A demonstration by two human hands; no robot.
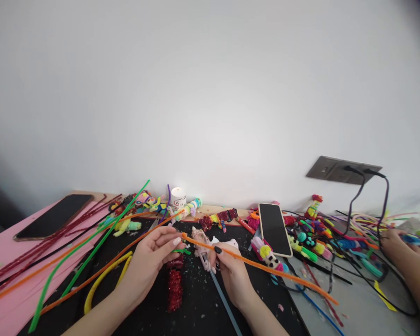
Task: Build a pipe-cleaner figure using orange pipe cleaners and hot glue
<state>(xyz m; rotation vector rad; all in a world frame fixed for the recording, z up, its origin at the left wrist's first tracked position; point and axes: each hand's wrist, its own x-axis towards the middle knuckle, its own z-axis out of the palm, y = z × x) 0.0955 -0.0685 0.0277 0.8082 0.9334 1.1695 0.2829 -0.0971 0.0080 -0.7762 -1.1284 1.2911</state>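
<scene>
My left hand [150,256] pinches one end of an orange pipe cleaner [283,267], with a bit of green pipe cleaner [182,251] at its fingertips. The fingers of my right hand [233,273] are closed on the same orange stem, a little farther along; its free end runs out to the lower right. Below my left fingers, a red glittery piece [175,289] lies over the black mat [196,322]. Between my hands are a pinkish figure [199,235] and a pale blue-grey strip [226,298], partly hidden by my right hand.
A dark phone [56,217] lies left, a light-framed phone [275,228] right of centre. Green stems [73,247], a yellow stem [101,275] and a white cup [178,198] are nearby. Small figures and cables [385,219] crowd the right, beside another person's hand [402,252].
</scene>
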